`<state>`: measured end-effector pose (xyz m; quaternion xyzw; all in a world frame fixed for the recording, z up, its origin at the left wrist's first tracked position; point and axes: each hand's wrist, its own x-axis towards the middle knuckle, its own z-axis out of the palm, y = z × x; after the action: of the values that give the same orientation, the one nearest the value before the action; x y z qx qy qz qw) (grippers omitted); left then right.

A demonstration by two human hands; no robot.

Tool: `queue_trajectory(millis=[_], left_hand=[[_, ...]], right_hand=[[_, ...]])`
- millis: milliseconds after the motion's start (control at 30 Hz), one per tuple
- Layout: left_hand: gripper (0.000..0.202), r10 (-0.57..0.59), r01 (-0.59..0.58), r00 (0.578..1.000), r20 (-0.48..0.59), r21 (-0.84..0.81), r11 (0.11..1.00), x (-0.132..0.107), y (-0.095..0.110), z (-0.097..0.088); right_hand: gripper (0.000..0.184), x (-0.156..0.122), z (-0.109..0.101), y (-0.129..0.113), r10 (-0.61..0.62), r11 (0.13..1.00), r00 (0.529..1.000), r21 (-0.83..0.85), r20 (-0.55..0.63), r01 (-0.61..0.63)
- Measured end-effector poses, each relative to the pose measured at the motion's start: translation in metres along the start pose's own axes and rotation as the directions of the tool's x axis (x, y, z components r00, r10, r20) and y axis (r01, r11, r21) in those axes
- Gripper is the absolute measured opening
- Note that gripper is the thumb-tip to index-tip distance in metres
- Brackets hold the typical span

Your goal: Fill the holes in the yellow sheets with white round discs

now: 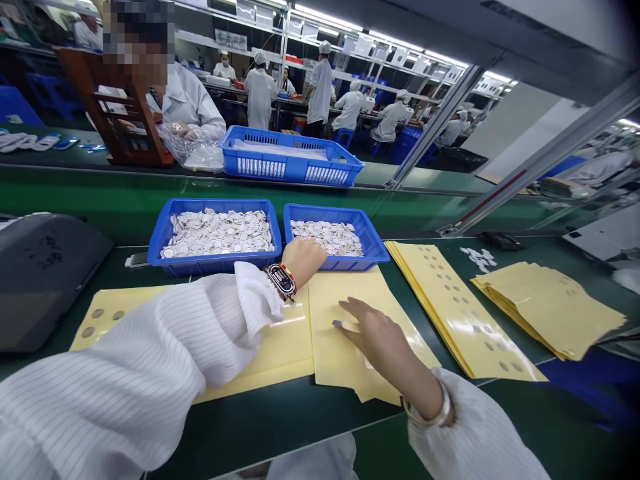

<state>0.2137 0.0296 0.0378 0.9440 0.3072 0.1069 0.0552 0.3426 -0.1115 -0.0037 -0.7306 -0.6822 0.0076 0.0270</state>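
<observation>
My left hand [303, 259] reaches over the near rim of the right blue tray [373, 241], which holds several small round white discs [327, 237]. Its fingers are curled down into the tray and hidden, so what they hold is unclear. My right hand [373, 330] lies on a yellow sheet [345, 297] in front of me, fingers stretched out flat and pointing left. A second blue tray [163, 233] to the left is full of similar discs.
More yellow sheets with round holes lie at the right [455, 307] and far right [550, 307], another under my left sleeve [105, 317]. A grey machine [45, 273] stands at left. Across the green belt sit a blue basket [293, 163] and a person in white [187, 100].
</observation>
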Motion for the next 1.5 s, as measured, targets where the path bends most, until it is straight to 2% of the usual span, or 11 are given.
queue_trajectory(millis=[100,200,267,333,433,533,667,933,1067,1400,1500], left_hand=[[0.025,-0.107,0.105,0.993,-0.057,-0.049,0.993,-0.013,-0.011,-0.007],[0.022,-0.213,0.206,0.977,0.033,-0.432,0.878,-0.037,-0.033,-0.027],[0.019,-0.198,0.378,0.926,0.323,-0.772,0.511,-0.060,-0.050,-0.041],[0.023,-0.168,0.526,0.846,0.506,-0.844,0.104,-0.086,-0.066,-0.048],[0.029,-0.199,0.581,0.757,0.622,-0.780,-0.232,-0.118,-0.083,-0.042],[0.018,-0.251,0.554,0.724,0.643,-0.758,-0.343,-0.138,-0.092,-0.021],[0.017,-0.247,0.495,0.745,0.620,-0.761,-0.418,-0.148,-0.096,0.004],[0.027,-0.185,0.367,0.772,0.609,-0.663,-0.653,-0.149,-0.102,0.007],[0.020,-0.181,0.377,0.776,0.604,-0.675,-0.634,-0.148,-0.103,0.010],[0.026,-0.297,0.430,0.783,0.546,-0.821,-0.376,-0.149,-0.098,0.013],[0.031,-0.349,0.425,0.851,0.393,-0.905,0.017,-0.151,-0.091,0.016]], right_hand=[[0.031,-0.005,-0.016,-0.011,-0.031,0.980,0.998,0.197,0.052,0.021],[0.036,0.004,-0.029,-0.026,-0.062,0.933,0.997,0.356,0.044,0.043],[0.036,0.016,-0.032,-0.040,-0.158,0.884,0.986,0.454,0.062,0.113],[0.032,0.030,-0.030,-0.054,-0.283,0.829,0.956,0.521,0.075,0.205],[0.032,0.055,-0.016,-0.073,-0.366,0.831,0.930,0.448,-0.002,0.329],[0.027,0.078,0.000,-0.084,-0.368,0.873,0.929,0.329,-0.042,0.361],[0.017,0.095,0.014,-0.087,-0.318,0.885,0.948,0.350,-0.027,0.307],[0.017,0.100,0.026,-0.082,-0.263,0.841,0.964,0.497,0.034,0.212],[0.024,0.099,0.033,-0.083,-0.243,0.870,0.970,0.443,0.004,0.216],[0.031,0.103,0.031,-0.081,-0.290,0.863,0.951,0.400,-0.105,0.308],[0.031,0.102,0.033,-0.081,-0.280,0.861,0.955,0.416,-0.095,0.294]])
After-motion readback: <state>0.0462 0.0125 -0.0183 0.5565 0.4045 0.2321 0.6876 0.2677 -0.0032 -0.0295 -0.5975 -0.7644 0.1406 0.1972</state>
